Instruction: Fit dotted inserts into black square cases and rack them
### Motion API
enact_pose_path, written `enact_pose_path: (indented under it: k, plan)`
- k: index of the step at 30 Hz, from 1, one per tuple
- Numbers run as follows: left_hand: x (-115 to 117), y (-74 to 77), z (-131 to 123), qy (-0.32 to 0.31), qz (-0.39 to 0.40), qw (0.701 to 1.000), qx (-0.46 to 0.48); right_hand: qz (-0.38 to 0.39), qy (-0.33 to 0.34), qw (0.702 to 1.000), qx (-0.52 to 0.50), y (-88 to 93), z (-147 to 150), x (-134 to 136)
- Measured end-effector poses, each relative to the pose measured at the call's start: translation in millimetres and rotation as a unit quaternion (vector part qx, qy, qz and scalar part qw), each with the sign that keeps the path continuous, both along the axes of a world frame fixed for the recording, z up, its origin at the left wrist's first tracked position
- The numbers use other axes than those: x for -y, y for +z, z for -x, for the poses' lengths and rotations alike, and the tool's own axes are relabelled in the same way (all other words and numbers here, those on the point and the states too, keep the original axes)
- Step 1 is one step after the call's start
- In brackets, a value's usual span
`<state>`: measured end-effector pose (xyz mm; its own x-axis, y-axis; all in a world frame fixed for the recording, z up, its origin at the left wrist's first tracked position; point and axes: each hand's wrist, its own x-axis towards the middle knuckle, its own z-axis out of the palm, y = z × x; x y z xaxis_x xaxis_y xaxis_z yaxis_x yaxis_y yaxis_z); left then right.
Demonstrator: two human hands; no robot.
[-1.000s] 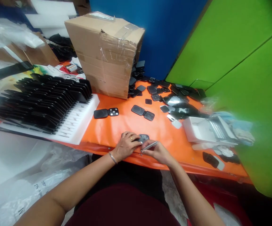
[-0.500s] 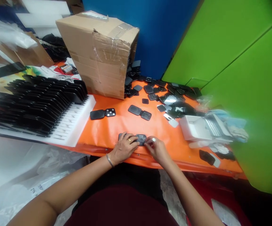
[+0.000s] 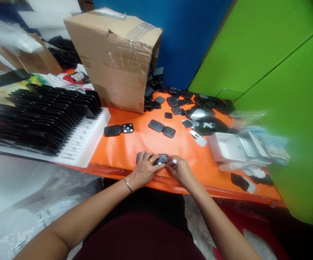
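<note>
In the head view an opened, hinged black case lies near the table's front edge. My left hand is closed over its left half and hinge, holding it against the table and hiding much of it. A white dot shows in the recessed right half, by my left fingertips. My right hand pinches a short thin rod with a pale end, its tip at the case's right side. Further back lie two more opened cases: one with several white dots, the other with dark recesses.
Black pieces are heaped beside a big cardboard box. On the left, a white foam tray holds rows of upright black plates. A white open box and plastic bags stand at right, before a green panel.
A white dot now shows in the right half of the case under my hands. The rod in my right hand has tilted, its pale end turned sideways. Both hands stay at the case.
</note>
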<state>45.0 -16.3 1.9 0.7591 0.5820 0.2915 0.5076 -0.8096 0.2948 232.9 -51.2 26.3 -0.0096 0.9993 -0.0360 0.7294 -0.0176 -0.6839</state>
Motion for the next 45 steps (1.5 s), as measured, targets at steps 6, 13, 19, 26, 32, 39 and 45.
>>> enact_pose_path:
  k: [6, 13, 19, 26, 32, 39, 45]
  plan:
    - [-0.3, 0.4, -1.8, 0.016, 0.015, 1.000, -0.004, 0.091, 0.093, 0.988, -0.082, 19.0, -15.9, -15.4]
    - [1.3, 2.4, -2.5, 0.020, 0.008, 1.000, -0.016, 0.188, 0.206, 0.950, -0.141, 27.3, -33.5, -37.1]
    - [0.3, 5.3, -1.9, 0.006, -0.009, 1.000, -0.027, 0.182, 0.183, 0.961, -0.095, 29.1, -25.2, -34.5]
    - [-14.3, 14.1, 2.3, -0.108, -0.064, 0.988, -0.090, 0.181, 0.222, 0.953, -0.098, 30.9, -28.3, -39.7]
    - [-19.1, 23.7, 2.4, -0.140, -0.075, 0.981, -0.111, 0.208, 0.272, 0.937, -0.070, 39.6, -27.8, -51.8]
    - [-10.7, 21.8, 0.6, -0.153, -0.092, 0.978, -0.105, 0.243, 0.255, 0.932, -0.081, 42.4, -30.3, -38.0]
    - [-9.9, 20.8, -2.0, -0.158, -0.118, 0.972, -0.126, 0.142, 0.205, 0.968, 0.012, 40.7, -18.4, -21.4]
